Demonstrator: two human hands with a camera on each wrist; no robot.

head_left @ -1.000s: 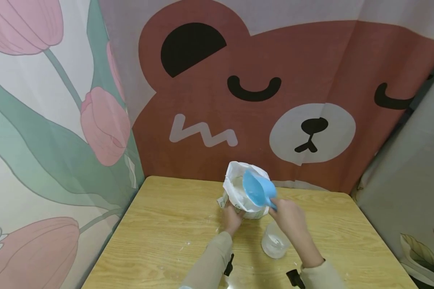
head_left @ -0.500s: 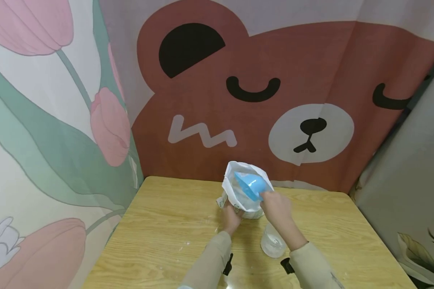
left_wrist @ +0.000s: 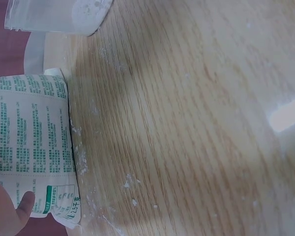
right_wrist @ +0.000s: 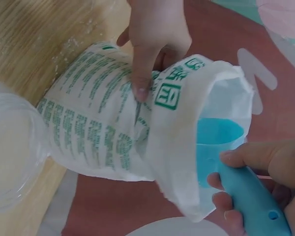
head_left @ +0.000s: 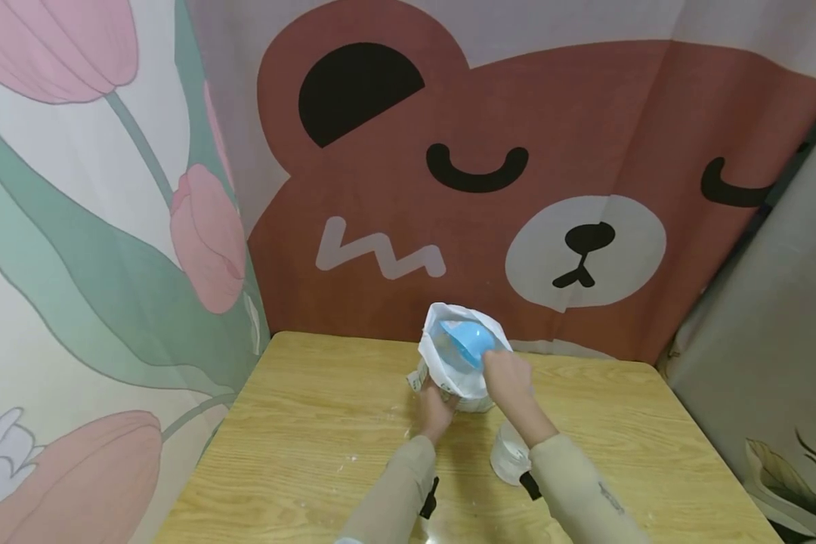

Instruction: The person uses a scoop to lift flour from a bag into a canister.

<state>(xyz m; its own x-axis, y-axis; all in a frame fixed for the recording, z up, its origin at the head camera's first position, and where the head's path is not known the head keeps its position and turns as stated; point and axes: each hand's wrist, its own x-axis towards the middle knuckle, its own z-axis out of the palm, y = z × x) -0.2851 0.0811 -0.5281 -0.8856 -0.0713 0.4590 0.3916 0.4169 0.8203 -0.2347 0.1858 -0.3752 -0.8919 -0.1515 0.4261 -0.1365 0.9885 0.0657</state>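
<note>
A white bag (head_left: 434, 361) with green print stands upright near the table's far edge, its top wide open. My left hand (head_left: 436, 412) grips the bag's side; in the right wrist view its fingers pinch a fold below the rim. The handle of a blue scoop (right_wrist: 253, 201) is in my right hand (head_left: 508, 378), thumb along the top. The scoop's bowl (right_wrist: 214, 132) is inside the bag's mouth, partly hidden behind the rim. A clear jar (head_left: 509, 455) stands on the table in front of the bag, partly covered by my right wrist strap. White powder (left_wrist: 91, 12) shows at its bottom.
White specks (left_wrist: 128, 182) dot the wooden table (head_left: 299, 423) around the bag. Close behind the table's far edge hangs a curtain (head_left: 381, 302) with a bear print. A tulip-print curtain (head_left: 109, 302) hangs to the left, and another pale curtain (head_left: 755, 325) to the right.
My right hand has moved left and slightly up, bringing the scoop from the bag's right rim into its mouth and tilting it. My left hand and the bag stay nearly still.
</note>
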